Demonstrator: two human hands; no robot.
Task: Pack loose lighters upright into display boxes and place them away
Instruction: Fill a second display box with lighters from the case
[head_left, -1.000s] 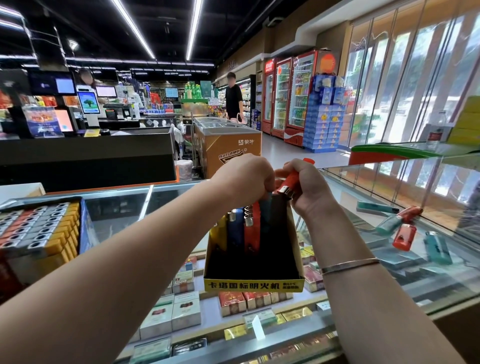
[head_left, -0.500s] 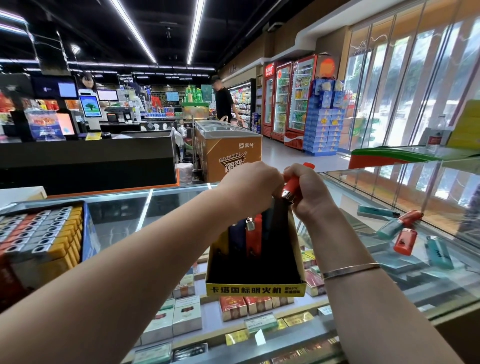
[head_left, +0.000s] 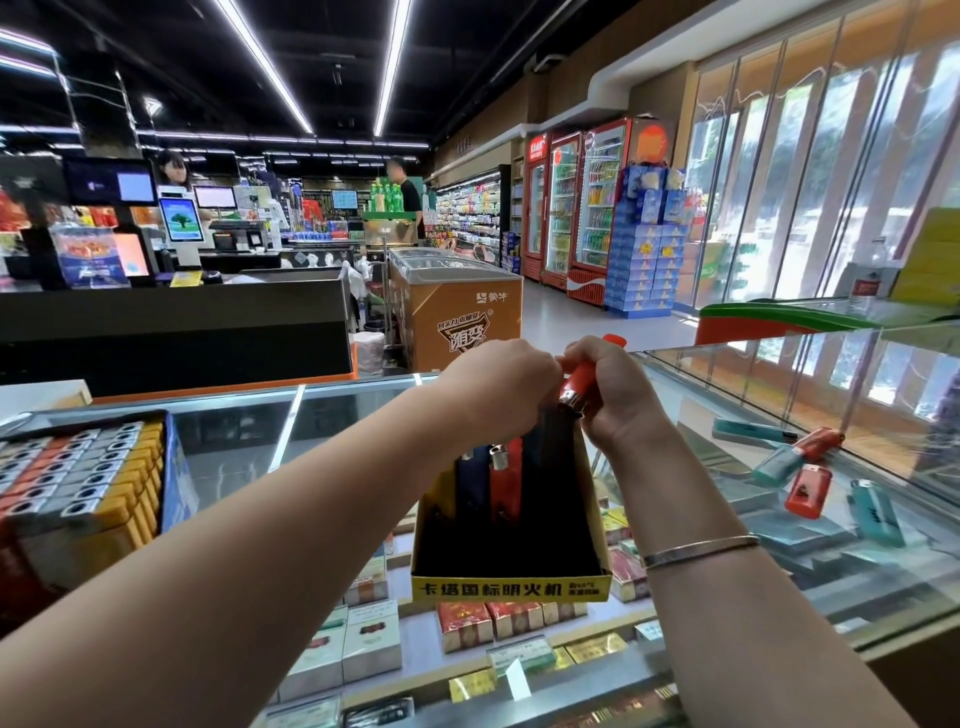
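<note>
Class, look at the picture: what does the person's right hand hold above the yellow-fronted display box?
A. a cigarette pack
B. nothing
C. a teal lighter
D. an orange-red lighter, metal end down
D: the right hand has its grip round an orange-red plastic lighter, metal cap pointing down at the yellow-fronted cardboard display box.

Busy shop background here; glass counter (head_left: 234, 441) up front with cigarette packs (head_left: 371, 642) shelved underneath; far left there's a black checkout desk (head_left: 176, 332) with a tree-picture screen (head_left: 181, 221) on it and a person (head_left: 174, 169) behind; orange chest freezer (head_left: 457, 312) sits in the middle aisle; red drink fridges (head_left: 582, 202) line the far right wall, a blue stack of boxes (head_left: 647, 249) just beside them; another person (head_left: 402, 187) stands far back.
</note>
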